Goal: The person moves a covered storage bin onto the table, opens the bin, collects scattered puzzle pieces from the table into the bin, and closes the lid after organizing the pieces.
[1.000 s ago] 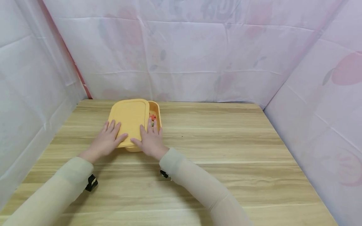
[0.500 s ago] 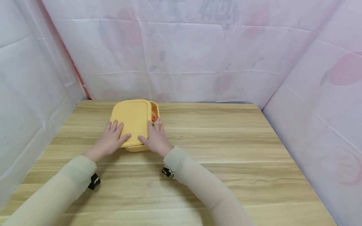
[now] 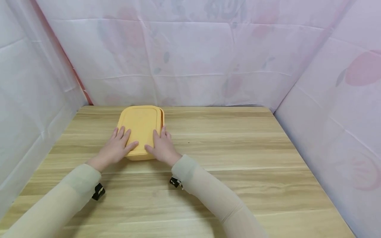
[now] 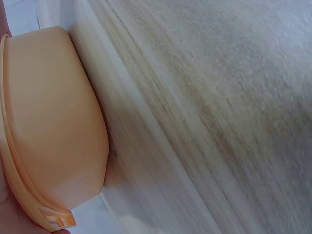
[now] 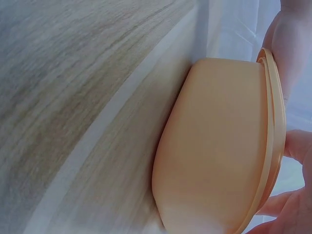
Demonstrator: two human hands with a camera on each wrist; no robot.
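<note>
Left grip (image 3: 114, 149) flat on the near left of the yellow lid (image 3: 141, 124), fingers straight, clasping nothing. Right grip (image 3: 162, 148) likewise flat at the lid's near right edge. Lid nearly square over the yellow box (image 5: 214, 146), far left on the tabletop (image 3: 238, 148). Seemingly mid-closing; likely needing a last nudge into line, then firm downward pressure along the rim.

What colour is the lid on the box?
Yellow-orange, the lid matches its box; clearest in the head view.
</note>
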